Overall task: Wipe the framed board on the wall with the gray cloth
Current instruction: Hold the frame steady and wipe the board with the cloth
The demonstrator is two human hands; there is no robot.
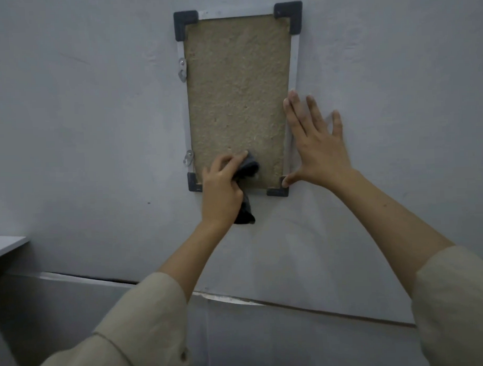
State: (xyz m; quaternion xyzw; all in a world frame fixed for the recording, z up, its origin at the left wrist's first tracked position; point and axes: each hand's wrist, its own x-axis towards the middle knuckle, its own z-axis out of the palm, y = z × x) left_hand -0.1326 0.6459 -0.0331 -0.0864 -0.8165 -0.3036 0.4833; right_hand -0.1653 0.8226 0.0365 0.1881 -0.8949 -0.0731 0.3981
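Hanging on the pale gray wall (pixel 95 119), the framed board (pixel 237 100) is what we face: a tall rectangle of rough tan fiber inside a thin silvery frame, with dark plastic caps on its four corners. Against the lower part of the board, a little left of its middle and just above the bottom rail, we press the gray cloth (pixel 249 169); it is bunched up, and one dark tail of it hangs down past the bottom edge of the board onto the wall. Our left hand (pixel 221 189) grips that cloth, fingers curled round the wad and the forefinger stretched along its top. Our right hand (pixel 316 150) lies flat at the board's right edge with its fingers spread wide, holding nothing: the fingertips reach up beside the right rail, the palm rests on the wall just beside the board, and the thumb touches the lower right corner cap (pixel 279 191). On the board's left rail we see two small metal hanging clips (pixel 182 71), one toward the top and one near the bottom. Both our forearms rise toward the board out of loose beige sleeves (pixel 146 323). Well below the board a darker gray band (pixel 295 331) runs across the wall, and far to the lower left of the board a corner of a light shelf or tabletop (pixel 5 244) juts in.
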